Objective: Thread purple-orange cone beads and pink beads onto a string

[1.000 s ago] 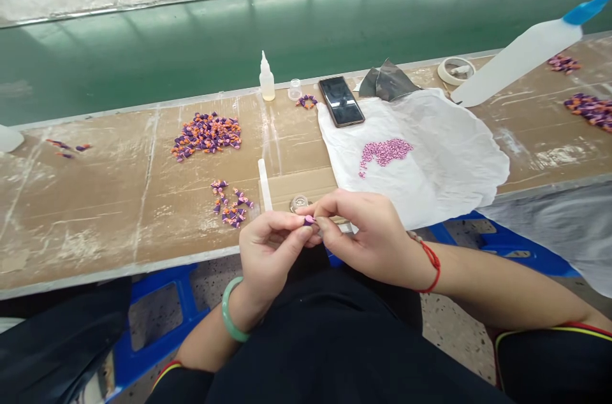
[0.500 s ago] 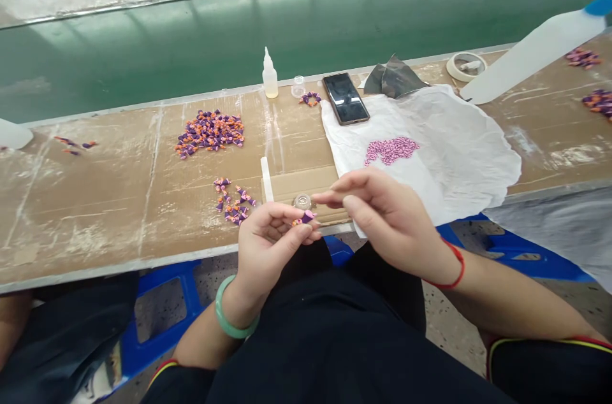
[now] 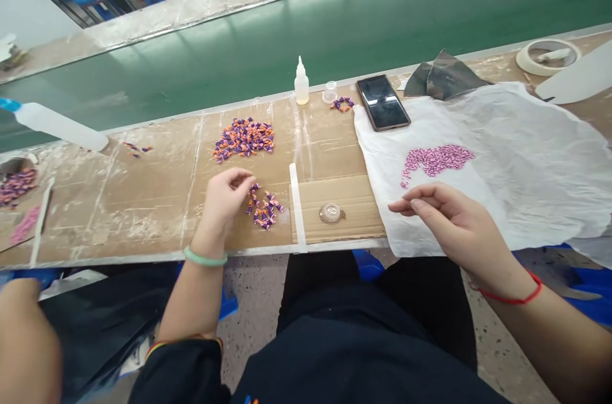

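Observation:
My left hand (image 3: 224, 200) hangs with curled fingers over the brown cardboard (image 3: 335, 158), just left of a small heap of purple-and-orange pieces (image 3: 264, 211). Its fingertips almost touch the heap, and they hide whether anything is held. A larger heap of the same pieces (image 3: 243, 139) lies farther back. My right hand (image 3: 454, 222) sits over a crumpled white tissue (image 3: 540, 162), below a patch of tiny pink beads (image 3: 436, 160). Its thumb and forefinger nearly meet, and nothing shows between them. A small clear round dish (image 3: 331, 213) and a white strip (image 3: 297, 206) lie between my hands.
Along the bench's far edge stand a glue bottle (image 3: 301, 82), a small clear cup (image 3: 329, 92), a phone (image 3: 382, 102), dark foil (image 3: 444, 77) and a tape roll (image 3: 545, 57). A blue-tipped squeeze bottle (image 3: 52, 123) lies far left. Blue crates stand beyond the green partition.
My hands have parted. The left moved left to the small heap, with no purple piece showing in it, and the right moved onto the tissue. The view has swung left.

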`<state>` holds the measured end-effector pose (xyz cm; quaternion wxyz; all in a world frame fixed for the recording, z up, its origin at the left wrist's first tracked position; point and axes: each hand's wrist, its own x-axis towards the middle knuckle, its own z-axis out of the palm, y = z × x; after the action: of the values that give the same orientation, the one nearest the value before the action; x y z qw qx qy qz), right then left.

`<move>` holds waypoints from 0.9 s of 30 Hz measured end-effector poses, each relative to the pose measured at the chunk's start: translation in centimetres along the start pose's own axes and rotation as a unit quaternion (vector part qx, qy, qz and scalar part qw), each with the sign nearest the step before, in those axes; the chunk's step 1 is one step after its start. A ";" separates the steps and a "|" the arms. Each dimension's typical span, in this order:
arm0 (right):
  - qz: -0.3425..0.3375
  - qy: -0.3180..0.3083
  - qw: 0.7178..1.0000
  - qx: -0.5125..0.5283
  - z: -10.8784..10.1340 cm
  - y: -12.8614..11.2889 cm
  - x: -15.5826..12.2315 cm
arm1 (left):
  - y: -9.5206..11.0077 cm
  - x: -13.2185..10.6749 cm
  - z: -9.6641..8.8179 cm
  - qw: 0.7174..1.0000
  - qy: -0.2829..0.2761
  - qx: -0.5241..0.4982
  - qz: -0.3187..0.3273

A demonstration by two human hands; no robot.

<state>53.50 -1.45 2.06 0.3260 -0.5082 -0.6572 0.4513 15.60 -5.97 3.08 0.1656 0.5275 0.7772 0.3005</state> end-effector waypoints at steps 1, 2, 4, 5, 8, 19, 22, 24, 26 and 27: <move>0.002 0.000 1.000 -0.002 0.0 0.1 0.1 | -0.4 1.6 0.0 0.999 0.022 0.046 0.009; 0.005 -0.001 1.000 -0.005 0.0 0.1 0.1 | -0.8 3.1 0.1 0.997 0.031 0.068 0.014; 0.008 -0.006 1.000 -0.007 0.0 0.2 0.2 | -1.4 5.7 0.2 0.994 0.037 0.096 0.028; 0.009 -0.007 1.000 -0.007 -0.1 0.3 0.2 | -1.7 6.7 0.2 0.993 0.035 0.104 0.035; 0.017 -0.004 1.000 -0.007 -0.3 0.5 0.2 | -2.2 8.1 0.0 0.990 0.018 0.129 0.054; 0.029 0.027 0.999 0.019 -0.4 0.4 0.5 | -2.0 7.4 1.0 0.977 0.007 0.198 0.077; 0.008 0.053 0.998 0.028 -0.8 0.6 0.6 | -1.7 6.7 0.6 0.982 0.013 0.177 0.068; -0.011 0.077 0.997 0.025 -1.5 1.1 0.9 | -1.6 6.1 0.2 0.990 0.043 0.121 0.057; -0.025 0.096 0.995 0.010 -2.2 1.8 1.2 | -1.5 5.5 -0.2 0.996 0.058 0.048 0.048; -0.030 0.102 0.994 -0.004 -2.6 2.2 1.5 | -1.3 5.1 -0.4 0.998 0.055 0.003 0.032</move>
<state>56.21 0.81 0.97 0.4028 -0.5333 -0.6368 0.3845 12.49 -1.77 2.86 0.1110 0.5354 0.7686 0.3321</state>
